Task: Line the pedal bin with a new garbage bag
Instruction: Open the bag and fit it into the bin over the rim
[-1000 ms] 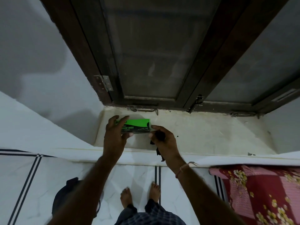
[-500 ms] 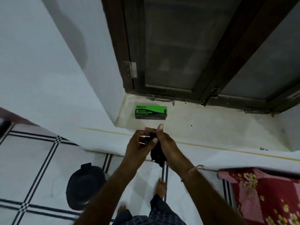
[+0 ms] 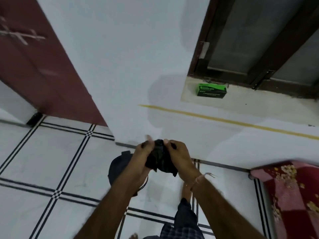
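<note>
Forearms extended, left hand [image 3: 143, 155] and right hand [image 3: 179, 154] close together, both pinching the black bag [image 3: 158, 159].

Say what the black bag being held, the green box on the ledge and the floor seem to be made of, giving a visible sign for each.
Garbage bag: thin plastic film, slightly glossy; it crumples into soft folds.
Green box: probably printed cardboard, matt; sharp flat faces and edges.
Floor: likely polished tile; white squares with black line borders.

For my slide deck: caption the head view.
Left hand and right hand grip a crumpled black garbage bag above the pedal bin.
</note>
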Available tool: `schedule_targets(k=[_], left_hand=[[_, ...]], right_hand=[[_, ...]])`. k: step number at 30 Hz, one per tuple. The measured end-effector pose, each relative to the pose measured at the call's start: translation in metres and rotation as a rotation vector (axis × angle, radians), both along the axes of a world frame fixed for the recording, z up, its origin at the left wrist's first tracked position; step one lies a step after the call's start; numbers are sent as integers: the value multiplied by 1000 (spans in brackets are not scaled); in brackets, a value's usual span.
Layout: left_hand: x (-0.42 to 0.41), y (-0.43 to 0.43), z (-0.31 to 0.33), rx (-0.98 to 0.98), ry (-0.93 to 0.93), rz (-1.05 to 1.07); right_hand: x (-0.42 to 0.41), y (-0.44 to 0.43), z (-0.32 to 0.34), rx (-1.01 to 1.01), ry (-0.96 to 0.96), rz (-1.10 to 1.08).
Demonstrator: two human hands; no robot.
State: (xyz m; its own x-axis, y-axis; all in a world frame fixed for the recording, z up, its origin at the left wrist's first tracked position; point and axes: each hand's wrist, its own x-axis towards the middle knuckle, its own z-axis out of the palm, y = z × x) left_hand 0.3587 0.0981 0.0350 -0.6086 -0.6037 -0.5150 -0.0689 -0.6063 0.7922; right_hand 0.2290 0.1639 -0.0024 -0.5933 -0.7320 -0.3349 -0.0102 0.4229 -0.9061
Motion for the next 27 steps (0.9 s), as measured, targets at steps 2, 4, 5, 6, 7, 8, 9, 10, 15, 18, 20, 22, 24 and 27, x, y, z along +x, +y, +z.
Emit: schedule_targets(k=[2, 4, 5, 6, 7, 8, 9, 10, 15, 18, 20, 22, 24, 27], left_hand=[[48, 3, 9, -216, -97, -113], [87, -3, 0, -232, -196, -13], [105, -9, -10, -152, -195, 68], [121, -15, -16, -60, -167, 140], [133, -20, -22, 35, -131, 206], [143, -23, -24, 117, -84, 263], [152, -23, -27, 174, -43, 308], [161, -20, -26, 194, -26, 317], [204, -13, -32, -8, -190, 52], [226, -25, -42, 232, -16, 295], [238, -36, -51, 352, 69, 405], [252, -45, -50, 258, 59, 228], [267, -53, -46, 55, -59, -49], [296, -86, -63, 50, -109, -26]], right_hand=[[41, -3, 12, 1, -43, 23], [65, -5, 22, -18, -92, 30], [74, -4, 26, -28, -125, 39], [82, -4, 29, -29, -160, 61], [88, -3, 31, -25, -182, 87], [96, -2, 31, -19, -192, 115], [105, -2, 29, -11, -191, 129], [113, -2, 27, -6, -178, 131], [149, -4, 33, -10, -219, 210], [161, -2, 31, 16, -328, 207], [175, -6, 28, 21, -347, 173], [195, -18, 25, 19, -316, 114], [217, -32, 27, 12, -288, 59], [251, -59, 25, 6, -332, 29]])
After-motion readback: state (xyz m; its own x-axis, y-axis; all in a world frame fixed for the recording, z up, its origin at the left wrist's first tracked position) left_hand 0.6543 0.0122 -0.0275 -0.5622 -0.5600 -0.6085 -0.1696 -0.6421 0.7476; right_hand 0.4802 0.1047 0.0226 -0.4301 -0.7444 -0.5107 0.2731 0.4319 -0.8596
